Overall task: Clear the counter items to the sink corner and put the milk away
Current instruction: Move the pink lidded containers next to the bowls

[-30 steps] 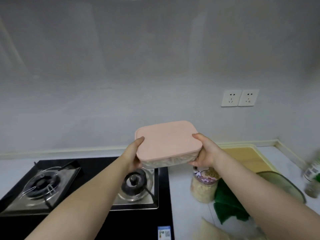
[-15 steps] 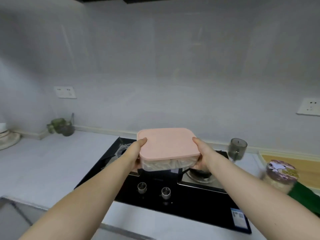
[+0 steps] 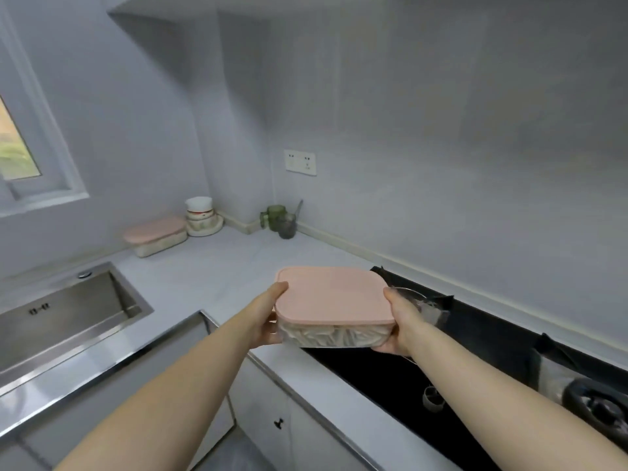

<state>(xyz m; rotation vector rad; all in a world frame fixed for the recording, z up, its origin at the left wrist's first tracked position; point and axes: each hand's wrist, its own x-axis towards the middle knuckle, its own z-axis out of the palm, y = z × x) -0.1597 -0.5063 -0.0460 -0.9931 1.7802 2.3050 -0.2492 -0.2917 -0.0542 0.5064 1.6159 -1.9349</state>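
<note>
Holding the box point(image 3: 334, 300) from both sides, the left hand point(image 3: 268, 321) grips its left edge, thumb laid on the pink lid and fingers curled under the clear base. The right hand point(image 3: 401, 328) grips the right edge in the same way, thumb on top and fingers beneath. The box is lifted off every surface and sits roughly level between the two hands, above the spot where the white counter point(image 3: 217, 277) meets the left end of the black stove point(image 3: 475, 351). Pale contents show through the clear wall of the box; what they are cannot be told. A steel sink point(image 3: 61, 317) is set into the counter at the near left. In the far corner beyond the sink, a second box point(image 3: 154, 234) with a matching pink lid rests on the counter, and a stack of bowls point(image 3: 202, 217) stands just beside it on the right. Further right along the far wall, a green mug point(image 3: 273, 217) and a grey glass point(image 3: 287, 226) stand close together; a thin handle rises out of the glass. A white socket point(image 3: 300, 162) is fixed to the wall above them. A window point(image 3: 17, 147) occupies the left wall above the sink. A round knob point(image 3: 432, 399) sits on the near part of the stove, and a white cabinet door point(image 3: 272, 402) faces outward below the counter edge.
</note>
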